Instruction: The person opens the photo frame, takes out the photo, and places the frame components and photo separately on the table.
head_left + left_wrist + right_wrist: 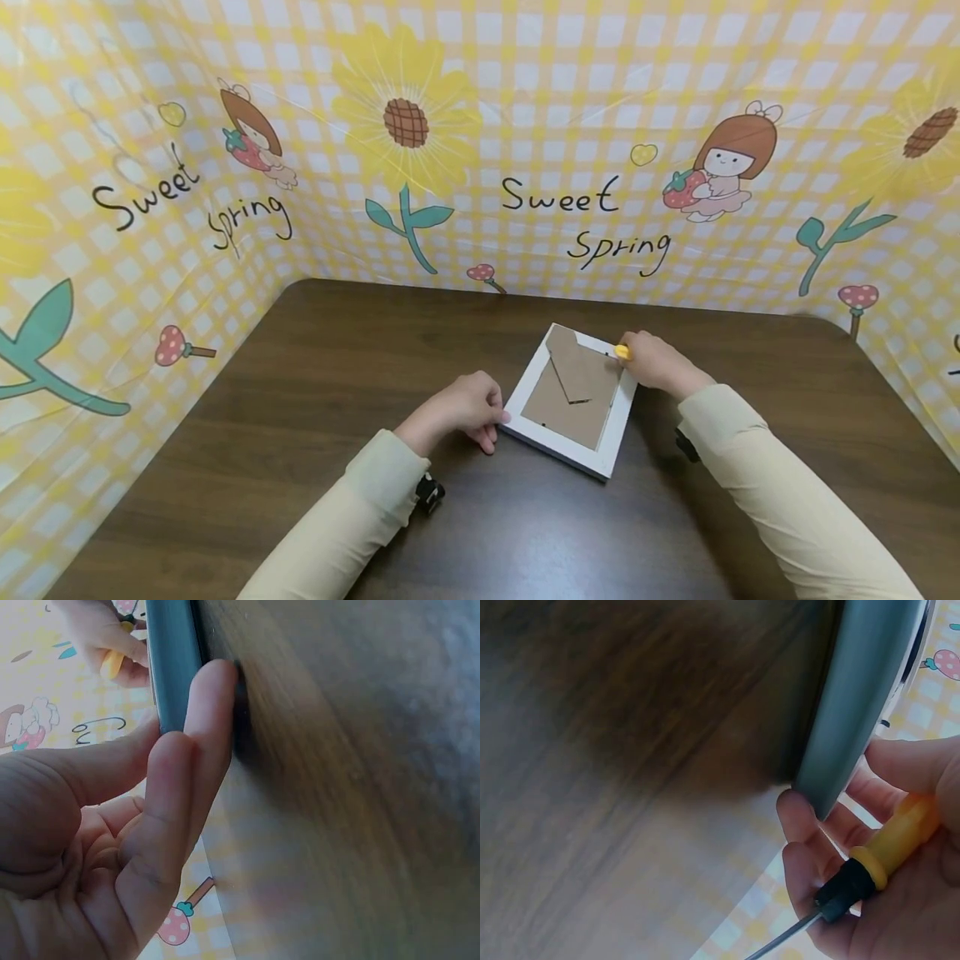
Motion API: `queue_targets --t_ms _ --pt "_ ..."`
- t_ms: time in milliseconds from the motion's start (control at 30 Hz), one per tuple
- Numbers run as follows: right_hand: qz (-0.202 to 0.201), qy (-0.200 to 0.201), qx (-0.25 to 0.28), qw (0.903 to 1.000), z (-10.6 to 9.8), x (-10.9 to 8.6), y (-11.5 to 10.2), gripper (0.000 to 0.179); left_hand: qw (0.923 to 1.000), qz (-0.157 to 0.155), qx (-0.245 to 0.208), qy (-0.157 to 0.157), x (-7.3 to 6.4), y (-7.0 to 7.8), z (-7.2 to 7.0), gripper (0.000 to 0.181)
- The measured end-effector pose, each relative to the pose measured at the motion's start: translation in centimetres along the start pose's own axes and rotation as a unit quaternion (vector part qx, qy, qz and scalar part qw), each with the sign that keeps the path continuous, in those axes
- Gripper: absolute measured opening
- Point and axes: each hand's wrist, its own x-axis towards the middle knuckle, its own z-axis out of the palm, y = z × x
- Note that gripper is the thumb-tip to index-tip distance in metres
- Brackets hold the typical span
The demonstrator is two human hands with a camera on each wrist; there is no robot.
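Note:
A white picture frame point(613, 429) lies back side up, with a brown backing board point(551, 408) in it. A dark slanting line crosses the board and ends in a short dark piece near its middle. At the frame's left corner, my left hand point(467, 405) pinches the edge between thumb and fingers. My right hand point(654, 360) is at the far right corner, its thumb and fingertips on the frame's edge. Across that palm it also holds a screwdriver point(889, 851) with a yellow handle, black collar and thin metal shaft.
The frame rests on a dark wood-grain table point(360, 358). A yellow checked cloth point(555, 125) printed with flowers and "Sweet Spring" stands along the table's back and sides. Black wrist cameras sit at both sleeve cuffs.

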Motion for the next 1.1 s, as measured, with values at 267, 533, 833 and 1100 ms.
queue_targets --t_ms 267,533,833,1100 --pt "0.026 -0.019 0.002 0.9995 0.4 -1.0 0.3 0.028 1.0000 0.002 -0.008 -0.001 0.4 -0.1 -0.5 0.018" --pt "0.018 -0.016 -0.009 0.9997 0.4 -1.8 0.5 0.021 0.9998 0.002 -0.021 -0.003 0.7 -0.2 -1.0 0.013" --pt "0.015 -0.075 -0.013 0.9970 -0.6 -2.8 0.2 0.020 0.9996 0.008 -0.024 0.013 1.4 -0.3 -1.5 0.013" --pt "0.015 -0.108 0.025 0.9937 -0.8 -4.0 0.5 0.022 0.9991 -0.003 -0.030 0.030 2.0 -0.1 -1.6 0.011"
